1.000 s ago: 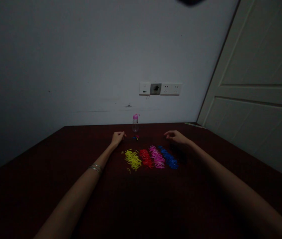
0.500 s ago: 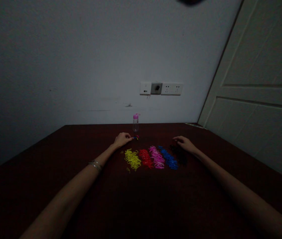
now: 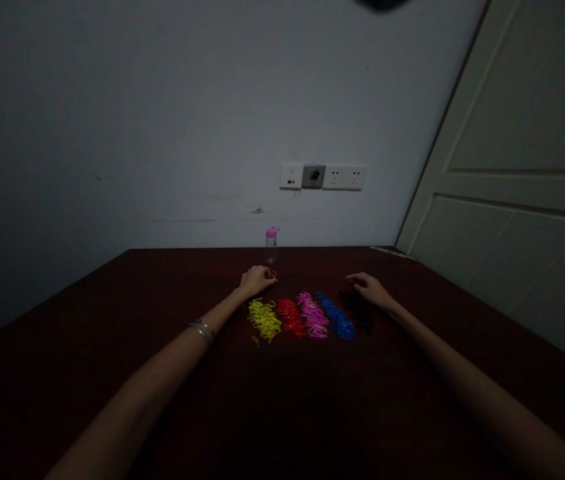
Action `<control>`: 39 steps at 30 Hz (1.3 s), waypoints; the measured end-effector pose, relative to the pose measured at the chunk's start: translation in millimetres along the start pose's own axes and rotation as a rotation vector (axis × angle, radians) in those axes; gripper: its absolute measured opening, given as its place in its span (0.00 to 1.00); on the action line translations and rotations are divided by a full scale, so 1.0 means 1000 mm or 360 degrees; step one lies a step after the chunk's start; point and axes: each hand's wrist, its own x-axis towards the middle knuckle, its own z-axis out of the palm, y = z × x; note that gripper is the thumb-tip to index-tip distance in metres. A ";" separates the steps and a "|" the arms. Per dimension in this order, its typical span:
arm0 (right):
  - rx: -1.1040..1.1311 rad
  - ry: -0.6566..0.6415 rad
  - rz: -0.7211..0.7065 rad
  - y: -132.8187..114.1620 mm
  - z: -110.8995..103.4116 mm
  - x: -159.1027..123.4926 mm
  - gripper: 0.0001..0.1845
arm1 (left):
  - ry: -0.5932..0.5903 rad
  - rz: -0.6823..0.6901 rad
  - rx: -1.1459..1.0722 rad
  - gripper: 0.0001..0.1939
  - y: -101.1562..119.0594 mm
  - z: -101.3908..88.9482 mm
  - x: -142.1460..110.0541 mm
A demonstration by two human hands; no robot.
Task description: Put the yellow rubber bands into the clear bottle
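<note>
My left hand (image 3: 256, 281) lies behind the yellow heap with its fingers drawn together on a small multicoloured bunch of elastic bands (image 3: 274, 274). Most of that bunch is hidden by the fingers; a red bit shows at their tips. My right hand (image 3: 370, 289) rests at the far side of a dark heap (image 3: 357, 310), index finger stretched out and nothing visible in it. Between the hands lie sloping heaps of small elastic bands: yellow (image 3: 264, 320), red (image 3: 291, 318), pink (image 3: 313, 316) and blue (image 3: 336, 317).
A clear bottle (image 3: 271, 249) with a pink cap stands upright behind my left hand, near the wall. The dark red table (image 3: 282, 407) meets a wall with sockets (image 3: 343, 177). A pale panelled door (image 3: 517, 233) rises at the right.
My left hand has moved slightly right, over the small multicoloured bunch, and now covers most of it. My right hand stays where it was.
</note>
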 end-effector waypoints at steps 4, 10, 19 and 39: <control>-0.0003 0.0000 0.0003 0.001 0.000 0.000 0.20 | -0.0017 0.0045 0.0010 0.10 -0.003 0.001 0.000; -0.0040 -0.0021 -0.0024 0.003 -0.001 0.000 0.20 | -0.0026 0.0072 -0.0021 0.07 -0.009 -0.003 -0.003; -0.0026 0.0018 -0.0055 0.007 0.002 0.001 0.18 | 0.0012 0.0079 0.0012 0.10 0.008 -0.008 0.000; 0.0143 0.0176 0.0197 0.006 -0.005 0.001 0.16 | -0.0325 0.0546 -0.0122 0.13 0.151 0.050 -0.002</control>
